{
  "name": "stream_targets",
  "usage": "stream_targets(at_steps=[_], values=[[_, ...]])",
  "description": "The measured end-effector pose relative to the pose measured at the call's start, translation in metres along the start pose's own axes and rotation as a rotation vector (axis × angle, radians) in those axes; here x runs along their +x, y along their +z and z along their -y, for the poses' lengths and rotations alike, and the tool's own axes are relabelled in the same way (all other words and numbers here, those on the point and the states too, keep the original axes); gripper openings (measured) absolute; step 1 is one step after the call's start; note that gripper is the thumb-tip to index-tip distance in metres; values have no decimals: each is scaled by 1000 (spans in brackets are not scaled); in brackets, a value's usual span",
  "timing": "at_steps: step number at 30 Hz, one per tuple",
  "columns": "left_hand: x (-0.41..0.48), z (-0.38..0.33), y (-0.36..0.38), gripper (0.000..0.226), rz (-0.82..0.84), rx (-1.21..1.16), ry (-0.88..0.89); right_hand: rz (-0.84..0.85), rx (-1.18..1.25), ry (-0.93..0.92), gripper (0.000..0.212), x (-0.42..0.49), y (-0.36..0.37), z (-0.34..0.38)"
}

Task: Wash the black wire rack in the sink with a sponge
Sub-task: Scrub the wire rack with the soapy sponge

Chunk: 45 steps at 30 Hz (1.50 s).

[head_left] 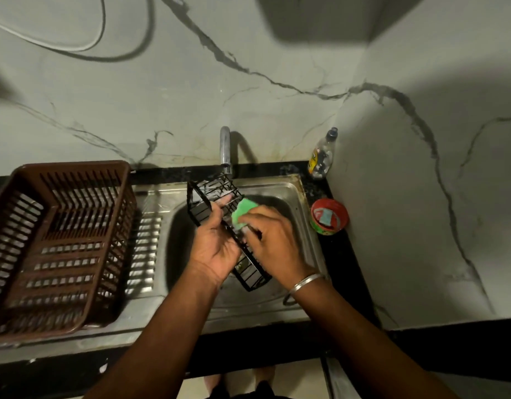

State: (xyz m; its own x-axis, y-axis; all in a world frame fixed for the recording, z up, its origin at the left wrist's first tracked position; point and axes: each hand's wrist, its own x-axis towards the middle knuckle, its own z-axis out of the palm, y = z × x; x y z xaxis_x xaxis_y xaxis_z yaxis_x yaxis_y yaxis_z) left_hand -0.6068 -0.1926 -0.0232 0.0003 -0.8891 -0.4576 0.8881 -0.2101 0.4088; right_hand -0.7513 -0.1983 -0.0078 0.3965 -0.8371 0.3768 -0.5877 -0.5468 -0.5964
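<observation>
Marble-patterned wall (277,67) with dark veins behind, black bench (349,254) along its foot, steel sink (303,214) set into it with a ribbed drainboard on the left. Over the basin, a long black wire rack (204,203), held tilted, far end up under the chrome tap (225,148), near end low toward the front rim. Left hand (217,243) under and around the rack's middle, palm turned up, fingers (224,201) wrapped onto the wires in a grasp. Right hand (273,240) on top from the right, fingers curled round a green sponge (242,211), pressing it against the rack's upper side just beside the left fingertips. Silver bangle (306,283) on the right wrist. On the drainboard, well apart from the rack, a brown slatted plastic basket (61,243). In the back right corner of the bench, a clear bottle (323,154) with a dark cap; nearer, just right of the sink rim, a red round tub (329,216) with something pale inside. White cable (76,48) looping on the wall at upper left.
</observation>
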Motion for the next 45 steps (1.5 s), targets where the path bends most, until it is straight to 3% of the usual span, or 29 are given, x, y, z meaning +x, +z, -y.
stream_targets(at_steps=[3, 6, 9, 12, 16, 20, 23, 27, 31, 34, 38, 41, 45], values=[[2, 3, 1, 37, 7, -23, -9, 37, -57, -106, 23, 7, -1, 2], [4, 5, 6, 35, -25, -32, -35, -17, -178, -46, 24, 13, -4, 0], [6, 2, 5, 36, -17, -8, -38, 66, -264, -150, 27, 5, -5, 1], [4, -3, 1, 40, 40, 39, -47, -72, -211, -22, 31, 6, -18, -19], [1, -9, -1, 49, 6, -8, -35, 109, -95, -148, 29, -2, -11, -8], [-2, -5, 2, 45, -4, 2, -30, -3, -89, -41, 23, 1, -9, -11], [1, -10, -1, 61, -22, -60, -28, 78, -106, -179, 22, -3, -5, 1], [-4, -10, 4, 52, 39, 2, -34, -73, -187, -4, 24, 3, -19, -9], [-7, -14, 7, 63, 4, -56, 1, 109, -92, -290, 27, -4, -14, 1], [-5, -16, 5, 56, -13, -78, -8, 40, -70, -206, 32, -3, -19, -9], [-5, -18, 2, 44, 12, -102, -56, 180, -155, -349, 33, -11, -20, -8], [-7, -19, 4, 48, 9, -66, -25, 72, -196, -144, 42, -7, -24, -15], [-10, -17, 8, 52, -1, -14, -10, 221, -262, -271, 39, -10, -27, -5]])
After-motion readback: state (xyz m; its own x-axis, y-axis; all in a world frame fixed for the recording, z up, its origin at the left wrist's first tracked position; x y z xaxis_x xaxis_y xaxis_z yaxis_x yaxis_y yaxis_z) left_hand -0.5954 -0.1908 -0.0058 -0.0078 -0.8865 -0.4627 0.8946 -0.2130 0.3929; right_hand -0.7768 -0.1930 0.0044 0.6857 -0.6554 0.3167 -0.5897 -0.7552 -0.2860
